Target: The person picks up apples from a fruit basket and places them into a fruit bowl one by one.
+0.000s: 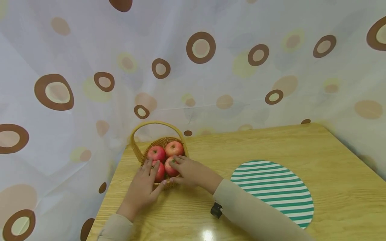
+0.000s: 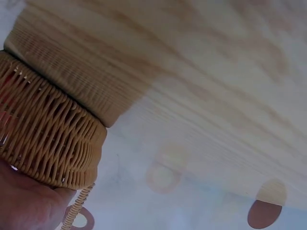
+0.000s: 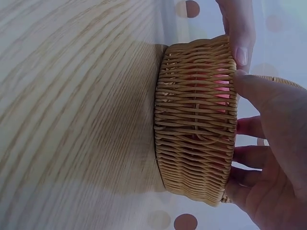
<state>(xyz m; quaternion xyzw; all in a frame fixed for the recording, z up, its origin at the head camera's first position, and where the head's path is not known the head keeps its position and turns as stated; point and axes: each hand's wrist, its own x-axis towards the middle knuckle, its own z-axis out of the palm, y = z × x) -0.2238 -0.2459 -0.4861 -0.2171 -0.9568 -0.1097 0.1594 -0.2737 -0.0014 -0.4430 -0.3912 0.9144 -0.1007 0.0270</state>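
Several red apples [image 1: 156,153] fill a small wicker basket [image 3: 196,124] with an arched handle [image 1: 155,122]. My left hand [image 1: 141,187] lies over the basket's left front side, its fingers stretched onto the near left apple [image 1: 161,174]. From the other side my right hand [image 1: 193,172] reaches across the rim, with loosely bent fingers touching the near right apple [image 1: 169,170]. Both thumbs meet at the basket's front rim, tips close together in the right wrist view. In the left wrist view, part of the left hand [image 2: 29,203] shows beside the woven wall.
The basket stands on a wooden table [image 1: 337,167] near its far left corner. Right of it lies a round green-and-white striped placemat [image 1: 271,180], partly covered by my right sleeve. A curtain [image 1: 223,77] with brown circles hangs behind and at the sides.
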